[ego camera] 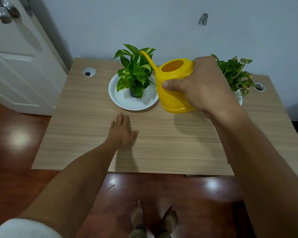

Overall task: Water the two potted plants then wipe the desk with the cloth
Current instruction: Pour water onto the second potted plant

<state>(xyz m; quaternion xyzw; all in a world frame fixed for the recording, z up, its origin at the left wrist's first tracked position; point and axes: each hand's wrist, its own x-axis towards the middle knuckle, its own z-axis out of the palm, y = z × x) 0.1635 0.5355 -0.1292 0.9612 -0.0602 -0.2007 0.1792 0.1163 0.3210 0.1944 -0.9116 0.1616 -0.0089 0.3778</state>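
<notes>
My right hand (199,85) grips a yellow watering can (174,93) by its back, held above the wooden desk (162,143). Its thin spout reaches up-left into the leaves of the left potted plant (136,69), which stands in a small dark pot on a white saucer (127,102). The right potted plant (236,74) sits at the desk's far right, partly hidden behind my hand. My left hand (123,129) lies flat on the desk, fingers together, holding nothing. No cloth is in view.
Two round cable holes, the left hole (89,72) and the right hole (259,87), sit near the desk's back corners. A white door (15,57) stands at the left, a pale wall behind. My bare feet (153,219) stand on the red-brown floor before the desk.
</notes>
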